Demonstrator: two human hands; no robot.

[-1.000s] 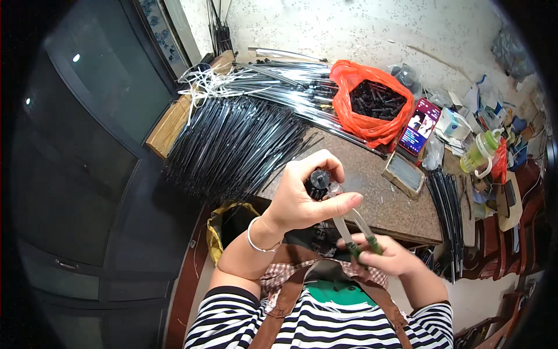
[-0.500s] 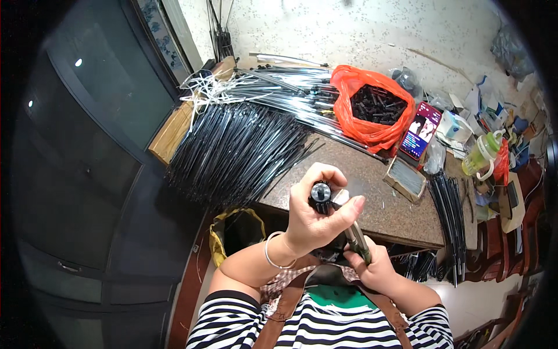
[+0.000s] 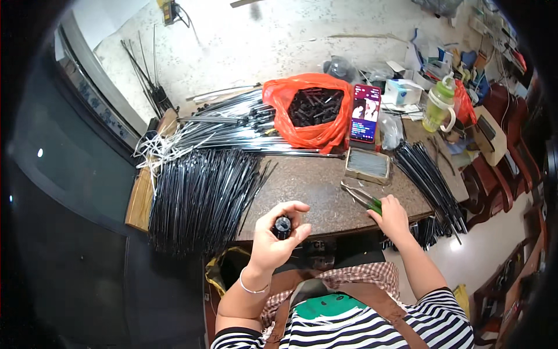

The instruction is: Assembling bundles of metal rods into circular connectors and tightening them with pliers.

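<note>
Place: a small workshop for hand assembly.
Stock: bundles of thin black rods (image 3: 200, 195) and silver-tipped rods (image 3: 232, 125) heaped over the left end of the brown worktop (image 3: 314, 186).
Parts: an orange plastic bag (image 3: 308, 110) full of small black pieces, a flat box of thin metal pins (image 3: 367, 166) just beside it.
Tools: green-handled pliers (image 3: 365, 199) on the worktop.
Clutter: bottle (image 3: 439, 104), phone (image 3: 365, 113), cartons along the far edge.
Floor: pale speckled concrete (image 3: 261, 46).

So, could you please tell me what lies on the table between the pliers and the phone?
In the head view, a small flat tray of thin metal pieces lies between the pliers and the phone.
</note>
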